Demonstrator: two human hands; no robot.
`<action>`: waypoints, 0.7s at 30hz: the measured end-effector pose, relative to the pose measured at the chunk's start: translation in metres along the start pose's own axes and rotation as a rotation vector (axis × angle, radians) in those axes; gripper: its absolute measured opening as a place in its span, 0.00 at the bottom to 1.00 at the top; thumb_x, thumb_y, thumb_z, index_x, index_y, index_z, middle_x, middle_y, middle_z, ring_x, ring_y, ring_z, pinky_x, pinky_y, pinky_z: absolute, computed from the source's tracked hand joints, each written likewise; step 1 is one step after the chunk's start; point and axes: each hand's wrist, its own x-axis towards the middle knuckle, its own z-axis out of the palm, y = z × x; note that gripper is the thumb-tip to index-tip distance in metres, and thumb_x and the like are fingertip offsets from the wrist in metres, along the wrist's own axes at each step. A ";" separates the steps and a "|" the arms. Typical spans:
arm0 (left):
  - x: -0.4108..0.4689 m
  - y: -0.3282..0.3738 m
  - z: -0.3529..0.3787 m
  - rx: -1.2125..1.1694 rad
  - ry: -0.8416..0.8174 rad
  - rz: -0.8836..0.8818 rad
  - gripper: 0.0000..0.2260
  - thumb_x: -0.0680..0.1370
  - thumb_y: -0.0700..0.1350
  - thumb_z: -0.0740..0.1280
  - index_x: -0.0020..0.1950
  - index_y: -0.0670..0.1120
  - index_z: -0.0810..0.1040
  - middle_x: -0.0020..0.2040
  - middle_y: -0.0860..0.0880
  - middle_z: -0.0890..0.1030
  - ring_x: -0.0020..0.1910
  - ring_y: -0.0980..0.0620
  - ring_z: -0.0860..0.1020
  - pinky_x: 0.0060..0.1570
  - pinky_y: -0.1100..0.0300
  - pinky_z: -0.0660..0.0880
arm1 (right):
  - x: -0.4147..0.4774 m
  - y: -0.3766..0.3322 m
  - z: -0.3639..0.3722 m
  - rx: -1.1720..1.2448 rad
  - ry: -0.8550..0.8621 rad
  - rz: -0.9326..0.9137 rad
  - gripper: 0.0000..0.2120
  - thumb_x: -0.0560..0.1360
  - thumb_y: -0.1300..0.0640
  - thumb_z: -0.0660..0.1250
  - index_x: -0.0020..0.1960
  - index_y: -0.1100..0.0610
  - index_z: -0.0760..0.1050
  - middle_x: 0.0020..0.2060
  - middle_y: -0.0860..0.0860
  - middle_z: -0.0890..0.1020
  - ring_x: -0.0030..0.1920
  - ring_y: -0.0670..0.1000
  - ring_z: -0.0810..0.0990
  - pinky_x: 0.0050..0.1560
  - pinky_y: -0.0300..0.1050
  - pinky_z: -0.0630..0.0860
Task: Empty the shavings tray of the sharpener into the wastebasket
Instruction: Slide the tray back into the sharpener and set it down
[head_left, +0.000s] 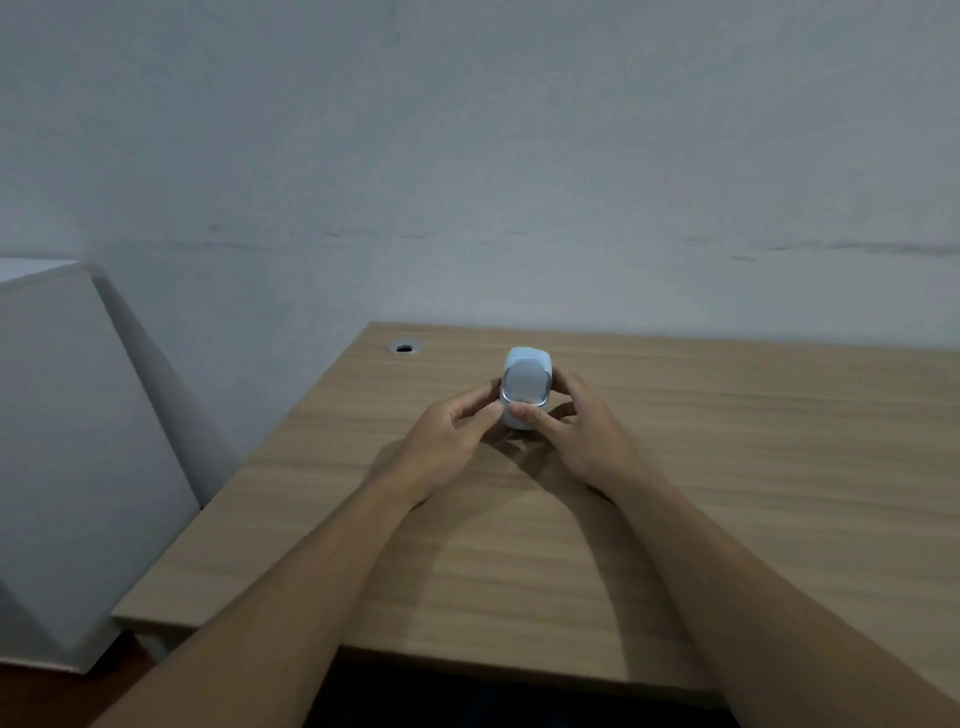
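A small pale-blue sharpener (525, 376) with a grey front panel stands upright on the wooden desk (727, 467), a little beyond its middle. My left hand (449, 439) grips its left side, thumb and fingertips on the lower front edge. My right hand (574, 428) holds its right side, fingers curled round the back and the thumb pressed on the lower front. The lower part of the sharpener is hidden behind my fingers. No wastebasket is in view.
A round cable hole (404, 347) sits near the desk's far left corner. A white cabinet (67, 441) stands to the left of the desk, with a narrow gap between them. A plain wall rises right behind the desk.
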 end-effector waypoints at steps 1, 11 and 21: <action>0.011 -0.002 0.001 0.014 -0.007 0.000 0.21 0.87 0.44 0.69 0.82 0.51 0.79 0.75 0.58 0.84 0.76 0.62 0.79 0.83 0.53 0.71 | 0.011 0.006 -0.001 -0.018 0.004 -0.008 0.28 0.78 0.40 0.78 0.76 0.41 0.78 0.66 0.35 0.84 0.41 0.43 0.84 0.48 0.34 0.80; 0.123 -0.026 0.013 0.128 -0.135 0.066 0.30 0.83 0.36 0.66 0.84 0.54 0.75 0.78 0.58 0.82 0.70 0.64 0.80 0.79 0.49 0.75 | 0.117 0.063 -0.018 -0.190 0.005 -0.007 0.22 0.80 0.42 0.77 0.73 0.41 0.80 0.44 0.40 0.82 0.34 0.44 0.75 0.38 0.31 0.72; 0.201 -0.046 0.019 0.147 -0.108 0.084 0.29 0.82 0.40 0.68 0.64 0.78 0.78 0.70 0.67 0.83 0.71 0.69 0.79 0.69 0.67 0.72 | 0.196 0.102 -0.015 -0.272 -0.019 -0.068 0.24 0.80 0.36 0.72 0.74 0.37 0.77 0.63 0.41 0.88 0.41 0.54 0.84 0.52 0.51 0.82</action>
